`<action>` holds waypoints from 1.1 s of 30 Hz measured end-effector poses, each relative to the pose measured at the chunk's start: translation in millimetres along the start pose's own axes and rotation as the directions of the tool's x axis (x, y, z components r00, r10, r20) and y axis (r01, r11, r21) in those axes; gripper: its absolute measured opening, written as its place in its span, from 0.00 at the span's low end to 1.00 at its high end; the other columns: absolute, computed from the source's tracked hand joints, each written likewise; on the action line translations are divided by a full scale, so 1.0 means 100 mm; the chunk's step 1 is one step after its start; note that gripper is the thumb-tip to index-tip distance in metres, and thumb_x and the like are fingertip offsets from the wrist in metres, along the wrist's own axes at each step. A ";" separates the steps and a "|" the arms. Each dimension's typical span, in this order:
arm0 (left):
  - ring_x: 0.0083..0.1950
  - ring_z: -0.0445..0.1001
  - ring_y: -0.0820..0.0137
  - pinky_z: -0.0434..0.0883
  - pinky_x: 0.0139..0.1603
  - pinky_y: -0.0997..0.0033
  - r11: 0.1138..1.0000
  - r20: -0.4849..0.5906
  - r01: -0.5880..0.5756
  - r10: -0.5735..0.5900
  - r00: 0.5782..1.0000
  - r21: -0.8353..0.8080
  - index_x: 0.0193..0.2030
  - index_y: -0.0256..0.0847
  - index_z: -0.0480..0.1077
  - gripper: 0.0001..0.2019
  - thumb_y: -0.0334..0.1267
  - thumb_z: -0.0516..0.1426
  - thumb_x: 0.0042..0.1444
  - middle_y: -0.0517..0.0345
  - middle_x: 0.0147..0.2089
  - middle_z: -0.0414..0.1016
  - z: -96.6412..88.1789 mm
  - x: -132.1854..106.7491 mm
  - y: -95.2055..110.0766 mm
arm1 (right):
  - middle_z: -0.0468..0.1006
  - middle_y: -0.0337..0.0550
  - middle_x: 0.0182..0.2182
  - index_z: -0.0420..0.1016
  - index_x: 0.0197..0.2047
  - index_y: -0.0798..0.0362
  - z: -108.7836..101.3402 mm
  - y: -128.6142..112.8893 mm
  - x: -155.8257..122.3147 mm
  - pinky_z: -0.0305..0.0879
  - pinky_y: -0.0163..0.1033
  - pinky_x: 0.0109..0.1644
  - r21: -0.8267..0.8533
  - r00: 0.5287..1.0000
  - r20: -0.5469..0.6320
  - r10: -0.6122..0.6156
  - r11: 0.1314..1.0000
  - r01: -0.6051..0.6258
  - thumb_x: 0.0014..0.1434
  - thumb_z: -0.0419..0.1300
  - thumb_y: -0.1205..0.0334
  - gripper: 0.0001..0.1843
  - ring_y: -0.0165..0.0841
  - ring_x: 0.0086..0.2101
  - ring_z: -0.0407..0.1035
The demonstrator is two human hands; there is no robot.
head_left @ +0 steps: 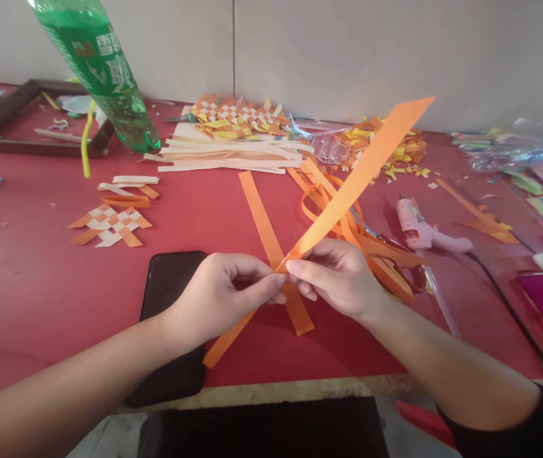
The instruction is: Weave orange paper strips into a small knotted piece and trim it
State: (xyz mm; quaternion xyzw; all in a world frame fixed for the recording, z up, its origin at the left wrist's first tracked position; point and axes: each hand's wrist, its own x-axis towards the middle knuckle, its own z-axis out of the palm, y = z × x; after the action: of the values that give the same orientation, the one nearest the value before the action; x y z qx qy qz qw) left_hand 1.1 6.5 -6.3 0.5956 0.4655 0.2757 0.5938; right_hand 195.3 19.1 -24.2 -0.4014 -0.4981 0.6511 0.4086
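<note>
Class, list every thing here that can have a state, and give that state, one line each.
Orange strip: pinched between both hands, far end raised.
Left hand: fingers shut on orange strip.
Right hand: fingers shut on orange strip.
Phone: flat, screen dark.
Glue gun: lying on its side.

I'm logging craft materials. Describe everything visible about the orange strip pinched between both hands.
The orange strip is a long, flat, plain band, apparently paper. The left hand and right hand pinch it between fingertips above the red table. It slants up to the right, its end free in air; a tail seems to run down-left.
</note>
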 end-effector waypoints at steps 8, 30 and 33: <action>0.35 0.82 0.73 0.75 0.38 0.81 0.998 0.030 -0.027 0.028 0.999 -0.048 0.31 0.39 0.80 0.11 0.40 0.59 0.61 0.59 0.32 0.84 -0.01 0.01 0.01 | 0.75 0.35 0.20 0.76 0.26 0.54 -0.02 -0.02 0.01 0.57 0.29 0.16 0.081 0.999 -0.035 0.033 0.996 -0.031 0.53 0.70 0.59 0.10 0.22 0.17 0.63; 0.35 0.79 0.73 0.72 0.36 0.80 0.996 0.090 -0.081 0.077 0.993 0.033 0.33 0.38 0.80 0.13 0.41 0.58 0.62 0.59 0.33 0.84 0.00 -0.02 -0.02 | 0.73 0.34 0.18 0.77 0.26 0.54 -0.06 0.01 -0.01 0.60 0.26 0.18 0.026 0.989 0.140 0.038 0.999 -0.042 0.56 0.68 0.65 0.08 0.21 0.17 0.64; 0.35 0.80 0.73 0.72 0.37 0.80 0.998 0.103 -0.069 0.070 0.992 -0.008 0.34 0.37 0.81 0.12 0.41 0.59 0.61 0.58 0.34 0.85 -0.02 -0.02 -0.02 | 0.74 0.35 0.19 0.76 0.26 0.54 -0.04 0.00 -0.01 0.60 0.26 0.18 0.061 0.994 0.102 0.041 0.997 -0.047 0.55 0.69 0.63 0.09 0.21 0.18 0.64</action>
State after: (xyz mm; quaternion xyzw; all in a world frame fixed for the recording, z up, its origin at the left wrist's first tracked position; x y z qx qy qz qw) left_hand -1.4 5.6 -7.3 0.6235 0.4125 0.2663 0.6084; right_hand 199.5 19.5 -24.6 -0.3658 -0.4884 0.6947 0.3809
